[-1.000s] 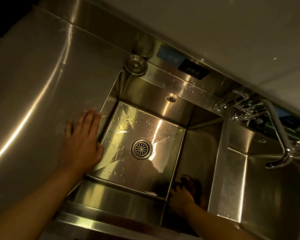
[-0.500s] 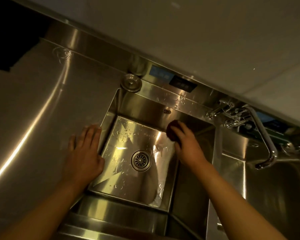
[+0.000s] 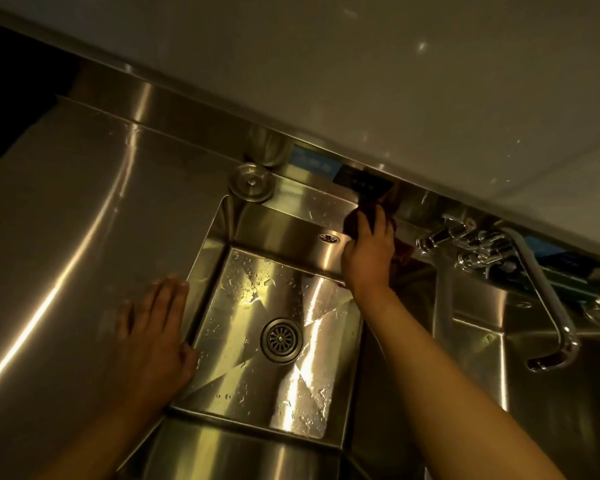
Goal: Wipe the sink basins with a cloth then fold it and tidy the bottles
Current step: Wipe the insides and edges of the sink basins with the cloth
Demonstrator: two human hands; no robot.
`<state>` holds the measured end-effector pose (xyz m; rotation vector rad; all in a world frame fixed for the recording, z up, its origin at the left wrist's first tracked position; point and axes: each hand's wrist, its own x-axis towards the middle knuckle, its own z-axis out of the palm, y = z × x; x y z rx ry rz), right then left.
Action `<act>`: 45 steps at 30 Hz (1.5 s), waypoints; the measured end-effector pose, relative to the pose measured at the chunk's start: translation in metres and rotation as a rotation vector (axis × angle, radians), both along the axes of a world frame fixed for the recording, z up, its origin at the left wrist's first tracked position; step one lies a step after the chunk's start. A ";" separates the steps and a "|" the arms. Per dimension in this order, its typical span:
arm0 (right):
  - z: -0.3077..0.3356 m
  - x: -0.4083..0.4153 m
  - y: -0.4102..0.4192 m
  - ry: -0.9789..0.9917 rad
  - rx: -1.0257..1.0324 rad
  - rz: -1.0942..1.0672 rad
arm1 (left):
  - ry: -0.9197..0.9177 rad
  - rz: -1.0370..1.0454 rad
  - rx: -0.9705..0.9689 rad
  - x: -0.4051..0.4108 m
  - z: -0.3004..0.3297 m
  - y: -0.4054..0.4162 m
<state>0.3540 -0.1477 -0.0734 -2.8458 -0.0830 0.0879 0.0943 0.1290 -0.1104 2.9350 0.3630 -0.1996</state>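
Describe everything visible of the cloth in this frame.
The cloth is a dark, reddish-brown wad, largely hidden under the right hand, whose fingers press over it. It sits bunched, not folded, at the far right corner of the left basin, against the upper back wall and ledge, just below the dark control panel and left of the tap. Its weave and full size cannot be made out in the dim light.

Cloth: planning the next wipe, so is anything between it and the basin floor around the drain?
Nothing visible. The right hand presses the cloth on the back ledge; the wall and wet basin floor below are bare to the drain. The left hand rests on the counter outside.
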 end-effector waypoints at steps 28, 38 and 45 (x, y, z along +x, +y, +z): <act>0.004 -0.030 -0.082 -0.013 -0.004 0.065 | 0.017 0.012 -0.052 0.003 0.024 -0.006; -0.069 -0.096 -0.014 0.046 0.300 0.105 | 0.023 0.026 -0.037 0.003 0.025 -0.005; -0.138 -0.079 0.021 0.234 0.409 0.167 | 0.033 0.052 -0.047 0.000 0.014 -0.002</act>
